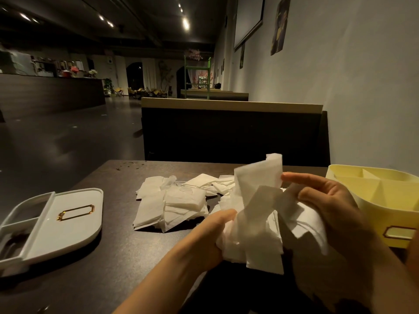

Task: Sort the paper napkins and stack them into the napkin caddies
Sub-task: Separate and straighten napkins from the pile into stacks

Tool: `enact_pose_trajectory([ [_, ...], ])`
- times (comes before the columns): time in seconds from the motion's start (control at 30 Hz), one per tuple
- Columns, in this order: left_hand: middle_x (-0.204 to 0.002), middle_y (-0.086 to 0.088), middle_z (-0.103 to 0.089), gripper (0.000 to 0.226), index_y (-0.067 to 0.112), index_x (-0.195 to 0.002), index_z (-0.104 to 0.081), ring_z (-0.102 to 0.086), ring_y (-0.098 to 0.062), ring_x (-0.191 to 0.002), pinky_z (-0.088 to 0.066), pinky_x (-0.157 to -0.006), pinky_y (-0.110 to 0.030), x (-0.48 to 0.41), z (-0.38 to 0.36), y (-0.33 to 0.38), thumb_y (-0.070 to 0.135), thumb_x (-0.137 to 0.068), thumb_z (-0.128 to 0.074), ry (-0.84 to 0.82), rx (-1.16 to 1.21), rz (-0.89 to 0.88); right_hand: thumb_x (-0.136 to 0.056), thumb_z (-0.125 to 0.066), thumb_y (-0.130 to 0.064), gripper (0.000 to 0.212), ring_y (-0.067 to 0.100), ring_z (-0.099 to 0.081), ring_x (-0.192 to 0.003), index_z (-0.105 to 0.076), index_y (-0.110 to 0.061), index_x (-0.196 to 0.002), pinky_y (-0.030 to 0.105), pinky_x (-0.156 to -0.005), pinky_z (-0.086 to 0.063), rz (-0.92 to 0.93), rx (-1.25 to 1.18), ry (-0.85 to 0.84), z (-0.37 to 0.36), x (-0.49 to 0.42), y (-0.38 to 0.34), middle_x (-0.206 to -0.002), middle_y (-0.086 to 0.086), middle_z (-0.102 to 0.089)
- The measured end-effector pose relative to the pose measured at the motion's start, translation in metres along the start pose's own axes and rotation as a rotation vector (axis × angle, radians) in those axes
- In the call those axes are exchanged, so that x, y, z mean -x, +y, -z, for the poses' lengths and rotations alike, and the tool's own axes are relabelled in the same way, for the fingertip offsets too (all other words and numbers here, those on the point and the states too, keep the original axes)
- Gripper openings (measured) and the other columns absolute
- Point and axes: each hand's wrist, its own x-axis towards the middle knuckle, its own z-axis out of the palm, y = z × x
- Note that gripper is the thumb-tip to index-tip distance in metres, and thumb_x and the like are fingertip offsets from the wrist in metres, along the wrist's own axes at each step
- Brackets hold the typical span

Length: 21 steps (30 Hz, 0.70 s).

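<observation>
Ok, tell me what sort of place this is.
Most likely a restaurant or café dining room: a high-backed booth seat faces the table, a long service counter runs along the far left, and loose paper napkins lie between a grey caddy and a yellow caddy.

Dark tabletop [127, 257] with a bare strip between a white caddy [68, 220] lying at the left edge and a loose pile of napkins [176, 205] in the middle. More bare surface lies beyond the white caddy, toward the far left corner. At right, the left hand [210, 236] and right hand [328, 205] grip a bunch of napkins [260, 223], filling the space in front of the yellow caddy [385, 200], whose divided top is open. A booth back [231, 132] closes the far edge; a wall [340, 87] closes the right.
</observation>
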Motion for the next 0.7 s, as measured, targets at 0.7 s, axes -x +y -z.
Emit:
enact_pose_trajectory([
  [0.7,-0.07,-0.009,-0.066,0.024,0.009,-0.105,-0.058,-0.063,-0.024,-0.066,-0.053,-0.057,-0.029,-0.008,0.004,-0.003,0.012,-0.085,-0.045,0.131,0.032,0.02,-0.081,-0.05,0.013,0.035,0.015,-0.062,-0.052,-0.076,-0.011,-0.085,0.022,-0.045,-0.05,-0.15,0.229,-0.186,0.002,0.002,-0.003,-0.08,0.012,-0.072],
])
